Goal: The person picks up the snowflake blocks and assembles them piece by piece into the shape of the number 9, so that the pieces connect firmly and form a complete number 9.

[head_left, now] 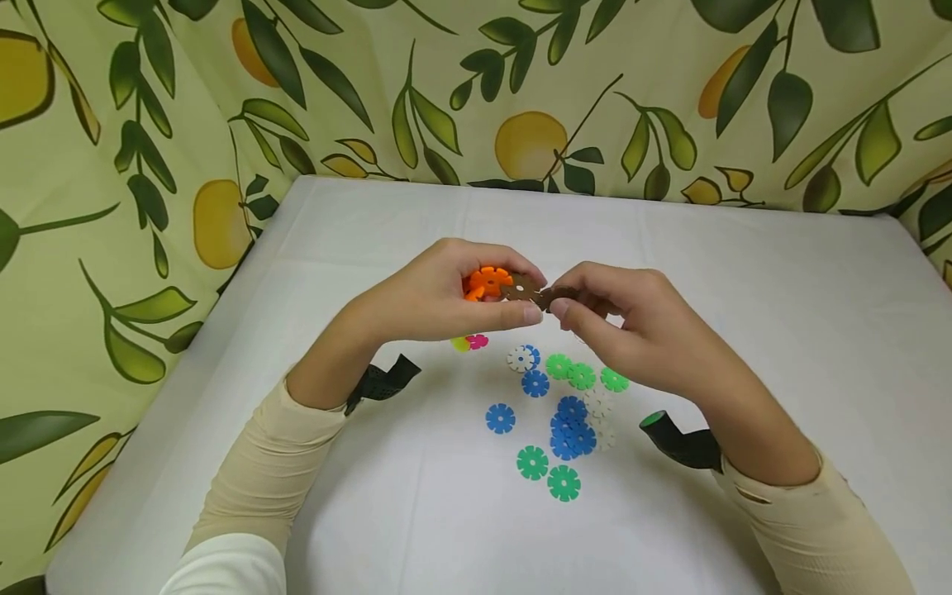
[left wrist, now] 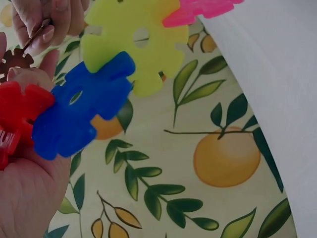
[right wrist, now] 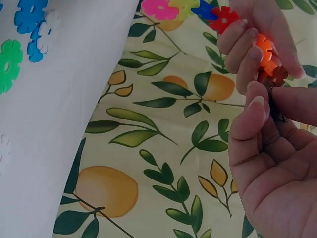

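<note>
My left hand (head_left: 439, 297) holds a chain of notched flower-shaped plastic discs above the table. An orange disc (head_left: 488, 281) and a brown disc (head_left: 528, 295) show between its thumb and fingers. From the same hand, a red disc (left wrist: 20, 106), a blue disc (left wrist: 101, 94), a yellow disc (left wrist: 114, 39) and a pink disc (left wrist: 208, 11) trail on in the left wrist view. Between thumb and fingers, my right hand (head_left: 647, 330) pinches another brown disc (head_left: 556, 295), edge to edge with the first. Whether their notches interlock is hidden by the fingertips.
Loose discs lie on the white-covered table (head_left: 416, 512) beneath the hands: overlapping blue discs (head_left: 571, 430), dark green discs (head_left: 564, 483), light green discs (head_left: 582, 376) and a white disc (head_left: 519, 359). A leaf-and-fruit patterned cloth (head_left: 446, 83) hangs behind.
</note>
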`<state>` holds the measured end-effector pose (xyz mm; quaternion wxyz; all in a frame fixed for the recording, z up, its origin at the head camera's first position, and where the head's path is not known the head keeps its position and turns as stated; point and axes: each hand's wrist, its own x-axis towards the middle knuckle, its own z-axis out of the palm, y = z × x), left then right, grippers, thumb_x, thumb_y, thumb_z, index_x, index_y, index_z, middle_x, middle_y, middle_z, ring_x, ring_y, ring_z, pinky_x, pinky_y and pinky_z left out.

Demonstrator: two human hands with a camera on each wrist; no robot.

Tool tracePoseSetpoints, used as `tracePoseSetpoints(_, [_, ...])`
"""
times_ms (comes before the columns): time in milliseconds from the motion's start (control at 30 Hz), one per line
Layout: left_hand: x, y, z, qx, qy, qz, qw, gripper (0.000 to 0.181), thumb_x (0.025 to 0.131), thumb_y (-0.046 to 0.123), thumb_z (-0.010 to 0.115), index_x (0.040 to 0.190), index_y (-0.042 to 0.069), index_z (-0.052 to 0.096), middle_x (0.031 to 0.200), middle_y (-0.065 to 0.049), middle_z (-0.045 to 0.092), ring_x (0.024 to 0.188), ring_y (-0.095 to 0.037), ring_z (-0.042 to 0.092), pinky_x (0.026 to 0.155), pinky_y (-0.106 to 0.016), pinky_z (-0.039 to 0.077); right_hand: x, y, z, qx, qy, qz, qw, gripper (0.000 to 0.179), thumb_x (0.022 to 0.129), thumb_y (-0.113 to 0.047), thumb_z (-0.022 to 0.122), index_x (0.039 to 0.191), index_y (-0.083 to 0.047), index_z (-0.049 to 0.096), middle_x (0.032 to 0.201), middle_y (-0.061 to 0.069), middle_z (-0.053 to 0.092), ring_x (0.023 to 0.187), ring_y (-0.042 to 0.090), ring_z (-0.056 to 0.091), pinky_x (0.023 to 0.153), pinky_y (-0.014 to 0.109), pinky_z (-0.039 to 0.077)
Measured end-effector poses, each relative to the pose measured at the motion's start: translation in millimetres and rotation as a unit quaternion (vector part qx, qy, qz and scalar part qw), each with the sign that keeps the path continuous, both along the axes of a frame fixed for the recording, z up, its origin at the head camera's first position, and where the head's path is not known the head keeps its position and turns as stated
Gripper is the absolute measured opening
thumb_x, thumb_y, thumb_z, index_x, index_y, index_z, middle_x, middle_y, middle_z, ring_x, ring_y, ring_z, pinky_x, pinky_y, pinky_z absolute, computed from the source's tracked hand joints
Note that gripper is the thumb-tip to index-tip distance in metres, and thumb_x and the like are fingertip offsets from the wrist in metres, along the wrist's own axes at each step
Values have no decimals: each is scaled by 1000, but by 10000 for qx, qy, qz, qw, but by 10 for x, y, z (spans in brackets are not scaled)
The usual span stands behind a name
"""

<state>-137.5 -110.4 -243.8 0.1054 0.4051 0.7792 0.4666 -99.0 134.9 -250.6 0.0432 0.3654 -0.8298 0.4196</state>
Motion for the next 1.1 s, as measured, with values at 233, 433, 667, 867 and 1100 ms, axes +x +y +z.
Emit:
tracePoseSetpoints(233, [-9, 4, -35, -173, 149, -318, 9992, 26, 95, 19, 72, 118, 6, 67, 105, 3, 68, 93, -13, 63, 83, -31, 55, 30, -17, -19, 224, 148, -47, 9996, 16, 96, 4, 61, 101, -9, 67, 82, -6, 66, 69, 8, 60, 52, 25, 48])
tracePoseSetpoints(433, [5, 18, -27, -304, 67, -468, 9984, 27, 96, 18, 70, 118, 4, 65, 105, 2, 69, 93, -14, 63, 83, -31, 55, 38, -28, -24, 301, 411, -36, 9987, 18, 93, 7, 63, 99, -10, 68, 78, -9, 63, 66, 5, 57, 50, 24, 46])
tracePoseSetpoints(667, [36, 53, -26, -204, -191, -529, 9982, 22, 97, 15, 67, 116, 4, 64, 101, -1, 67, 91, -17, 61, 80, -33, 55, 97, -84, -15, 210, 413, -304, 9985, 18, 92, 9, 63, 93, -9, 67, 74, -9, 62, 63, 5, 56, 49, 26, 47])
tracePoseSetpoints(867, [38, 84, -58, -377, -337, -453, 9977, 24, 98, 18, 66, 117, 4, 64, 102, -2, 67, 94, -18, 61, 81, -33, 55, 124, -125, -55, 198, 378, -480, 9979, 18, 91, 10, 63, 89, -8, 67, 70, -8, 59, 57, 7, 52, 48, 24, 46])
tracePoseSetpoints(1100, [-6, 62, -72, -277, -40, -378, 9989, 23, 97, 18, 69, 115, 4, 66, 99, 0, 67, 89, -17, 61, 77, -32, 55, 72, -138, -100, -68, 162, -392, 9991, 14, 93, 9, 63, 93, -5, 68, 74, -4, 63, 61, 9, 57, 52, 25, 51])
